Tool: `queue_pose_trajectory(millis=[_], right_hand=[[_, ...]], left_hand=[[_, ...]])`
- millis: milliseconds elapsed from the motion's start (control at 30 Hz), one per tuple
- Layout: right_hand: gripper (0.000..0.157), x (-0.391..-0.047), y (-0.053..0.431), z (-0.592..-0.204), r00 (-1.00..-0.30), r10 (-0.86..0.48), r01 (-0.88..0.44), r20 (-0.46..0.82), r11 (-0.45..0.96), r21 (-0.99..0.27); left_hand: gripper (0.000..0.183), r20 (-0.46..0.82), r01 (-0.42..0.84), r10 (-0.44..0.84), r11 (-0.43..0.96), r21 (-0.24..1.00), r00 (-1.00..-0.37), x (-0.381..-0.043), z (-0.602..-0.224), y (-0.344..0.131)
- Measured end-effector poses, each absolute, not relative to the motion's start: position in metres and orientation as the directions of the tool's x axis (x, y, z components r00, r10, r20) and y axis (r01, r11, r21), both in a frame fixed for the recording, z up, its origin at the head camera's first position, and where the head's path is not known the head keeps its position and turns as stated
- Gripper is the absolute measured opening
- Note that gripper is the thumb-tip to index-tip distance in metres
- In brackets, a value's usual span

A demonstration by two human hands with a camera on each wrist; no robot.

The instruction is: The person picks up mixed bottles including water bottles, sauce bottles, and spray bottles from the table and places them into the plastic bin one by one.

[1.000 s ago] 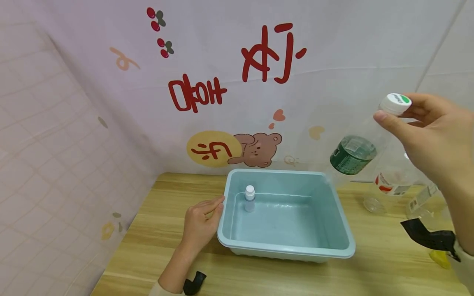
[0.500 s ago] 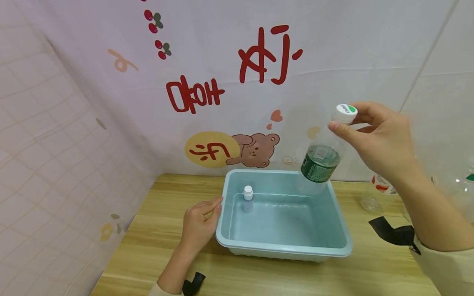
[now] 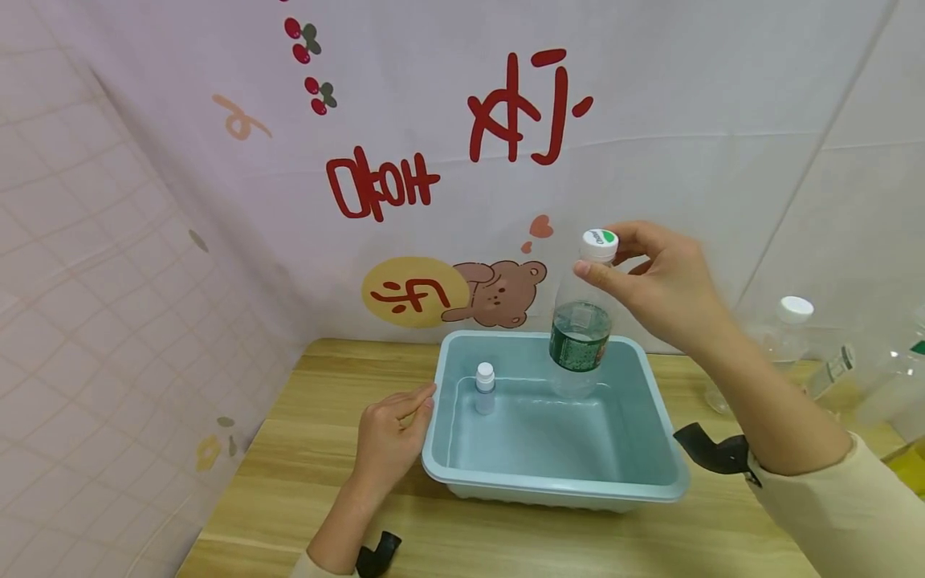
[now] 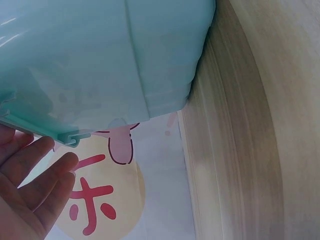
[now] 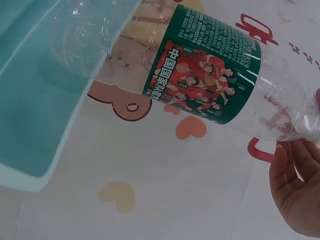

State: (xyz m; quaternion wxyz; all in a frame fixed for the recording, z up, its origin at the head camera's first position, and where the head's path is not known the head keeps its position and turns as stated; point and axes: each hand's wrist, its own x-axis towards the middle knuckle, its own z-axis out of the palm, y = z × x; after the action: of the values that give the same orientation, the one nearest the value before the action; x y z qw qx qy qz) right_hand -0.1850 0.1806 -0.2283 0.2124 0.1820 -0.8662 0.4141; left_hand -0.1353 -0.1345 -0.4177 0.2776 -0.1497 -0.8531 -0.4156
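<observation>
My right hand [image 3: 661,281] grips a clear plastic bottle [image 3: 578,341] by its neck, just under the white cap with a green mark. Its green label [image 5: 205,65] shows people in red in the right wrist view. The bottle hangs nearly upright, its lower end inside the light blue basin [image 3: 556,484]. On the basin's left side, my left hand [image 3: 393,429] holds the rim between thumb and fingers; several of its fingers [image 4: 37,175] spread below the rim in the left wrist view. A small white-capped bottle [image 3: 486,389] stands inside the basin at the left.
Right of the basin, behind my right forearm, stand a clear bottle with a white cap [image 3: 796,310] and other clear bottles [image 3: 899,373]. A yellow thing [image 3: 909,466] lies at the right edge. A printed cloth wall [image 3: 650,96] rises behind the wooden table [image 3: 303,449].
My right hand has carried the labelled bottle left and down, from right of the basin to inside its back part. The left hand has stayed at the rim.
</observation>
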Motion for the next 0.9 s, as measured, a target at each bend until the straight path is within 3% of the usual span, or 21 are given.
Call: queue_pose_trajectory(millis=[300, 900], right_hand=[[0.043, -0.194, 0.166, -0.238, -0.871, -0.196, -0.471, 0.451, 0.597, -0.650], [0.035, -0.208, 0.147, -0.265, -0.888, -0.353, -0.456, 0.293, 0.599, -0.659]], left_hand=[[0.022, 0.594, 0.481, 0.024, 0.614, 0.626, -0.804, -0.136, -0.419, -0.135], [0.021, 0.586, 0.467, 0.015, 0.621, 0.629, -0.810, -0.133, -0.416, -0.134]])
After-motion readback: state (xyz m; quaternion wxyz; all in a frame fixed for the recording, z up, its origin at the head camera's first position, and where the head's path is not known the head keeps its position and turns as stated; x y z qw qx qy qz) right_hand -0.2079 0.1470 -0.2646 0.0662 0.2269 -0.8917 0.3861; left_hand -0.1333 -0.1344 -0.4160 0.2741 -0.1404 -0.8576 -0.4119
